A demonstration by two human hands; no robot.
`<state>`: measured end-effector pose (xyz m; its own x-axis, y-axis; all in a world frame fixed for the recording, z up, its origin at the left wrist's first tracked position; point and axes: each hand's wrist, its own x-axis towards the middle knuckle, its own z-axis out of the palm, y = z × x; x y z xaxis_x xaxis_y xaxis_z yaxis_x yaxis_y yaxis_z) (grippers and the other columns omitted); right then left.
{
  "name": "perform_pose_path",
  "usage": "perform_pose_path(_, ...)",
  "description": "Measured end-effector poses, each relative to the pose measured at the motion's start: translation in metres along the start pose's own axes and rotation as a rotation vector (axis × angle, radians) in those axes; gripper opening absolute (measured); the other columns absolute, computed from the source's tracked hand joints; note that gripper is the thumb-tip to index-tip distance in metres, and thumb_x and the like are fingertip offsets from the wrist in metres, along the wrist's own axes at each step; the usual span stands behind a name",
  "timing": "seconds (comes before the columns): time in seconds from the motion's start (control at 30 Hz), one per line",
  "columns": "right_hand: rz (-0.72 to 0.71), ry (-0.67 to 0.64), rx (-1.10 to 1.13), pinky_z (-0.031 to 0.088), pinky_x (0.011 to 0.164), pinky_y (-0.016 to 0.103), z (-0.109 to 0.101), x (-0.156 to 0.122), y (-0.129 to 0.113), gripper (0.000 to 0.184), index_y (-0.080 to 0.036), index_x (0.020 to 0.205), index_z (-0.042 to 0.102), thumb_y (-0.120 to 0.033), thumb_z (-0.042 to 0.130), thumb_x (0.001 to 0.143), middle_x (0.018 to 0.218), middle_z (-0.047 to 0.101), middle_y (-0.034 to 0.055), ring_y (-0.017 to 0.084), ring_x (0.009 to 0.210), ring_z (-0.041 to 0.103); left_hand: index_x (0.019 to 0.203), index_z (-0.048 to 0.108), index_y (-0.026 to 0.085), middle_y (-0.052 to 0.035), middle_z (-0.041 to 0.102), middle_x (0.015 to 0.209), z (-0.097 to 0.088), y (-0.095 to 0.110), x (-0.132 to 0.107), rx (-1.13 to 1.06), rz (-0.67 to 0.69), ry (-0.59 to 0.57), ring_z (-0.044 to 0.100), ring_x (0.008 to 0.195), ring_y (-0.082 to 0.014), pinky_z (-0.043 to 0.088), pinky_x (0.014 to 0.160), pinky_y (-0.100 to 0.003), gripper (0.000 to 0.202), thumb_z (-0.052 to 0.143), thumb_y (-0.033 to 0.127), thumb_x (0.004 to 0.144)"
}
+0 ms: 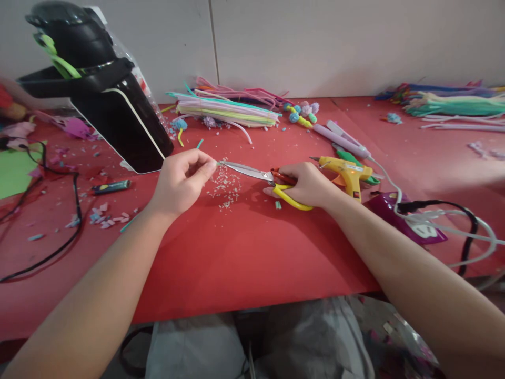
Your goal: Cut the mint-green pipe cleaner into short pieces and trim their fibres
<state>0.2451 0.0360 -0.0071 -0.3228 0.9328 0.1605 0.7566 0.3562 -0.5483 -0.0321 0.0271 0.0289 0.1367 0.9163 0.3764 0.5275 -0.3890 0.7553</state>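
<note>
My left hand [179, 181] is closed in a pinch, thumb against fingertips, on a short green pipe cleaner piece [218, 163] that barely shows past the fingers. In my right hand [310, 184] is a pair of scissors [246, 170] with one red and one yellow handle, fingers through the loops. Its blades look closed or nearly so and point left, their tips at the green piece. Below the tips, pale fluff clippings [226, 189] are scattered over the red tabletop [252, 252]. A small green offcut [278, 205] lies under the scissors' handles.
Behind my hands lie bundled pipe cleaners [231, 110] and small pompoms [302, 111]. To the right are a yellow glue gun [347, 173], a lilac corded tool [341, 139] and a purple power strip [398, 213] with cables. A tall black bottle [122, 121] and a lighter [111, 187] stand left.
</note>
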Motion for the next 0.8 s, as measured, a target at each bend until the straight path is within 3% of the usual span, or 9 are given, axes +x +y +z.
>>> perform_pose_path(0.8, 0.010, -0.001, 0.035, 0.019, 0.055, 0.030, -0.0006, -0.0004, -0.0014, 0.060, -0.020, 0.061, 0.037, -0.066, 0.074, 0.071, 0.060, 0.030, -0.0053, 0.010, 0.061, 0.024, 0.071, 0.064, 0.019, 0.0012, 0.056, 0.060, 0.0009, 0.0012, -0.0003, 0.003, -0.004, 0.005, 0.047, 0.054, -0.0116, 0.039, 0.053, -0.027, 0.017, 0.064, 0.028, 0.085)
